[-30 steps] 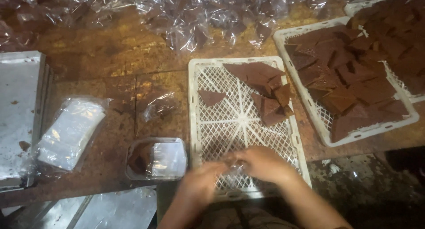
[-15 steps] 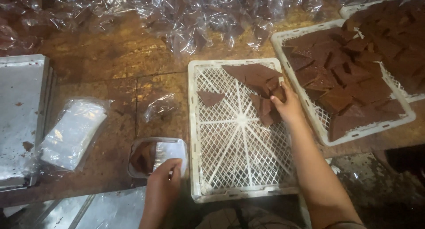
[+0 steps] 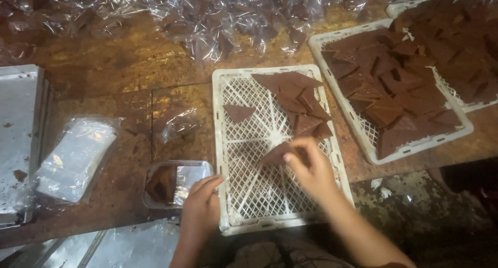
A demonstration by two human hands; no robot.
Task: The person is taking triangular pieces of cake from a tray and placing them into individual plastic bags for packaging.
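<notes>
Hands (image 3: 306, 167) over crate (image 3: 270, 221) of brown pieces (image 3: 295, 92)

A worn wooden table (image 3: 119, 76), brown, stained and cracked, fills most of the view under dim, warm light. Along the table's far edge lies a heap of crinkled clear wrappers (image 3: 207, 19); at its left end rests a metal tray (image 3: 18, 133) flecked with crumbs, with a stack of clear plastic bags (image 3: 72, 159) just beside it. Past the table's near right corner shows a rough, mottled floor (image 3: 415, 206), and shiny metal sheeting (image 3: 104, 247) runs below its near left edge
</notes>
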